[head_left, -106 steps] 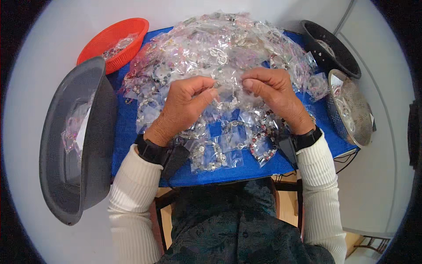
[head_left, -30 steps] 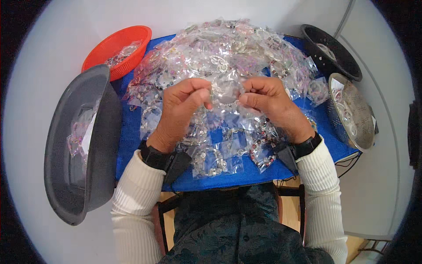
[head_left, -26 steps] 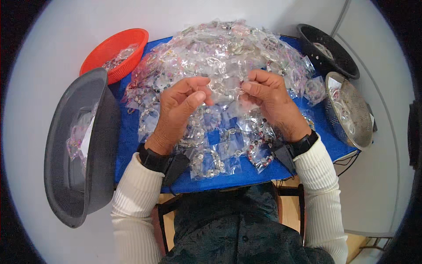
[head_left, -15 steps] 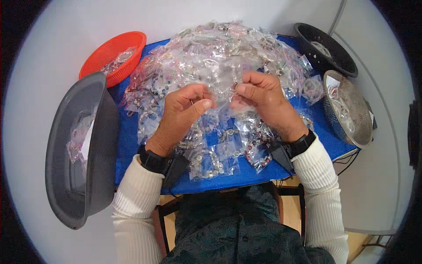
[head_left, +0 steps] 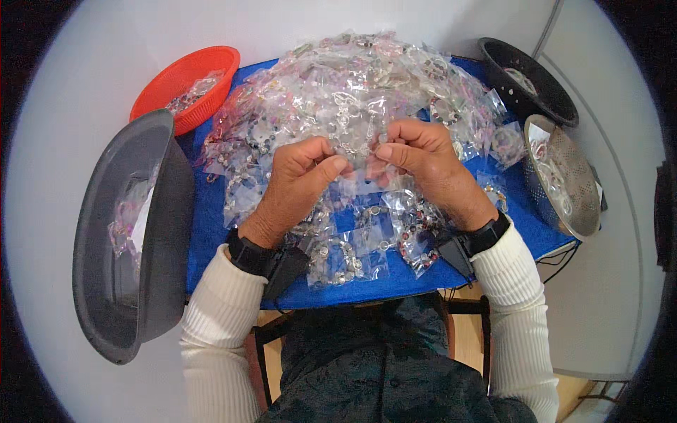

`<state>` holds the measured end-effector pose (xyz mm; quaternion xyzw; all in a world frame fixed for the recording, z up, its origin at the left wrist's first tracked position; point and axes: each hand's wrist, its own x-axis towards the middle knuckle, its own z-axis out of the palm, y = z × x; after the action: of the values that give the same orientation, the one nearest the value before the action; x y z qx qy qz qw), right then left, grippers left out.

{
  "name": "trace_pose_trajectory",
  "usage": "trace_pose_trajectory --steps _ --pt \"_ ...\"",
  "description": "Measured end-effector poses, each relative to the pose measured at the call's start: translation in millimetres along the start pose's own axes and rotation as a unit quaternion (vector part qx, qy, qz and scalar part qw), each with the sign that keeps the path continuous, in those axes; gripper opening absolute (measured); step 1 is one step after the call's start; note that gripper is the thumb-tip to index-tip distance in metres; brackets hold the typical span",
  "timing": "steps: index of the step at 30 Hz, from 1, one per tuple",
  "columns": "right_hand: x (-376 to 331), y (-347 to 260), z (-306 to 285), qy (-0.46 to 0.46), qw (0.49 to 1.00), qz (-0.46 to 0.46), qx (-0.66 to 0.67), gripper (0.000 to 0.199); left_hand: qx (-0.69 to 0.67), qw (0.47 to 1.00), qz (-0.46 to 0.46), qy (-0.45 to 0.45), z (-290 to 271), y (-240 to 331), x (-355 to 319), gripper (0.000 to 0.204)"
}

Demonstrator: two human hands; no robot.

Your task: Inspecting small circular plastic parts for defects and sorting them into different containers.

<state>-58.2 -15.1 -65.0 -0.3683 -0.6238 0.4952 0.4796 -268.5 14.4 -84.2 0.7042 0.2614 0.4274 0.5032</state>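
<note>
At the centre of the frame the left hand (head_left: 300, 176) and the right hand (head_left: 423, 158) both pinch one small clear plastic bag (head_left: 360, 151) between thumb and curled fingers, holding it just above a heap of similar glossy, crinkled bags (head_left: 352, 92) with beaded jewellery inside. The heap covers most of a blue cloth (head_left: 204, 233) on the table. A round red mesh basket (head_left: 185, 84) sits at upper left, a deep grey plastic tub (head_left: 134, 233) at left, a black perforated bowl (head_left: 527, 81) at upper right and a shiny metal colander (head_left: 564, 176) at right. Cream ribbed sleeves and black wristbands cover the lower bags.
</note>
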Motion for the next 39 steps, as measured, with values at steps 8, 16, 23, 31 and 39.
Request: trace_pose_trajectory --steps 8,16,23,31,39 --pt "-1 -3 -4 0.006 0.999 -0.033 0.007 0.016 0.043 0.999 -0.005 -0.026 -3 5 0 0.010" --pt "-1 -1 -6 0.024 1.000 -0.011 -0.007 0.017 -0.001 1.000 0.000 -0.001 -2 1 0 0.010" --pt "-2 0 -7 0.059 0.997 -0.053 0.005 0.018 -0.006 1.000 0.020 0.012 -1 1 0 0.009" --pt "-1 -2 -12 0.062 0.995 -0.077 0.011 0.016 0.005 1.000 0.020 0.001 -3 -2 0 0.009" --pt "0 0 -13 0.066 0.994 -0.082 0.000 0.015 0.015 1.000 0.003 0.007 -2 1 -1 0.011"
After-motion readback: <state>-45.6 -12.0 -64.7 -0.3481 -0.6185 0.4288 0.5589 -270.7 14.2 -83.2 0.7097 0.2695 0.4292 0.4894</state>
